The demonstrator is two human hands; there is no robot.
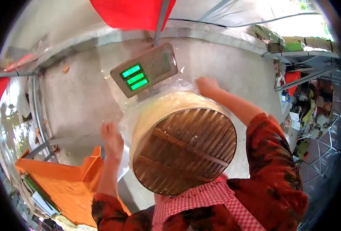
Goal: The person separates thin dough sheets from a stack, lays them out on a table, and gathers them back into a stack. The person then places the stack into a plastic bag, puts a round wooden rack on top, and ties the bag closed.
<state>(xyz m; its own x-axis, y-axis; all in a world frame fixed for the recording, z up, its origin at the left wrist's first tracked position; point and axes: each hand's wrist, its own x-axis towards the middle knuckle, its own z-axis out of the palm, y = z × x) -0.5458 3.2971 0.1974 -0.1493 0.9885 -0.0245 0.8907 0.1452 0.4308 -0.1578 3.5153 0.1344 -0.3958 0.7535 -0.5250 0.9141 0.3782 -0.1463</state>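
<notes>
Tilted on your side of the display (144, 70), the slatted basket (186, 154) seems light, stiff, best held by its hoop (151, 115); your left hand (112, 143) and right hand (208, 86) have curled fingers, though I cannot tell what they grip.

Basket (191, 144): slatted face of wood or bamboo, matt, ridged and rough; side wall smooth, with a faint sheen. Film (127, 121): clear plastic, crinkled, glossy. Indicator (157, 65): casing smooth and mostly matt, metal or plastic not determinable. Pole (161, 19): metal, dull. Floor (82, 100): concrete in appearance, matt, stained. Orange sheet (70, 184): smooth, creased, low sheen; cloth or plastic cannot be told. Apron (201, 202): checked cloth, matt. Sleeve (268, 150): printed cloth, soft, matt, wrinkled.
</notes>
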